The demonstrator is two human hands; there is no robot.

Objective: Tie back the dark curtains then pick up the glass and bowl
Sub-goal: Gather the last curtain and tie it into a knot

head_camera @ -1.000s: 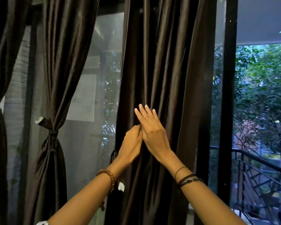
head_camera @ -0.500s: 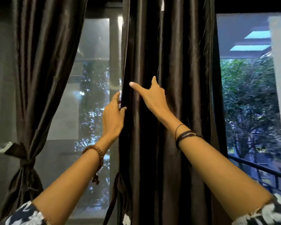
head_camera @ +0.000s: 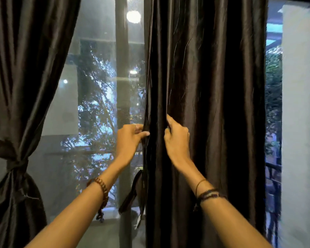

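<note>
A loose, dark brown satin curtain (head_camera: 213, 104) hangs straight in the middle of the window. A matching satin curtain (head_camera: 21, 77) at the left is cinched by a knotted fabric tie (head_camera: 16, 163). The right hand (head_camera: 176, 140) clenches a fold of the loose curtain. The left hand (head_camera: 129, 138) pinches its left edge.

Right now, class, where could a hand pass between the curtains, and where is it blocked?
Free: the gap over the window screen, between the tied curtain and the hanging curtain. Crowded: that curtain's left edge, where the left hand and right hand grip folds, loose tie below.
</note>
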